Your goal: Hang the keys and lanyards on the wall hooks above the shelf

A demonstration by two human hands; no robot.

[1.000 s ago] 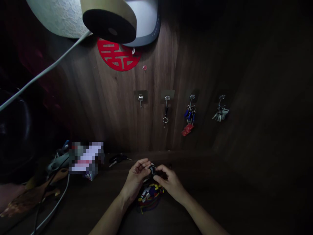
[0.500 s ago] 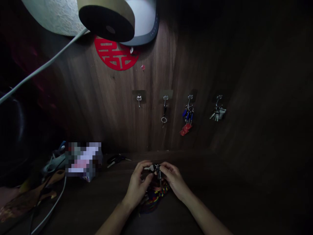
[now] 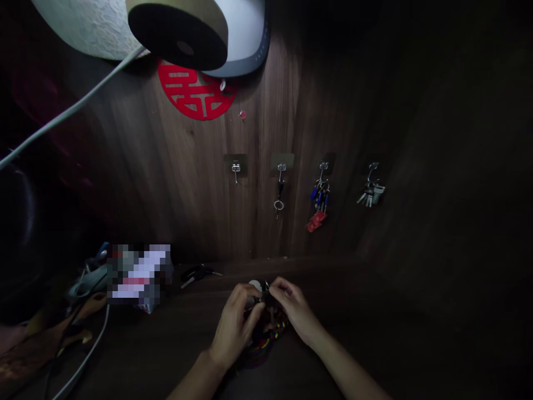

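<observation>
My left hand (image 3: 235, 325) and my right hand (image 3: 293, 311) meet over a dark wooden shelf (image 3: 375, 333), both pinched on a bunch of keys (image 3: 263, 291) with a multicoloured braided strap (image 3: 268, 333) hanging below it. The fingers of both hands curl round the metal part of the bunch. Above, on the wooden wall, four small hooks hang in a row: the left hook (image 3: 236, 168) is bare, the second hook (image 3: 280, 191) holds a ring on a short tag, the third carries keys with blue and red tags (image 3: 318, 203), the fourth carries silver keys (image 3: 370, 191).
A lone dark key (image 3: 200, 273) lies on the shelf left of my hands. Further left sit a blurred box (image 3: 137, 272), cables and wooden utensils (image 3: 54, 339). A red paper cutout (image 3: 195, 94) and a lamp (image 3: 179, 33) are overhead. The scene is dim.
My hands have kept working the bunch of keys, with the strap lifted slightly off the shelf; the view shifted a little so everything drifted left.
</observation>
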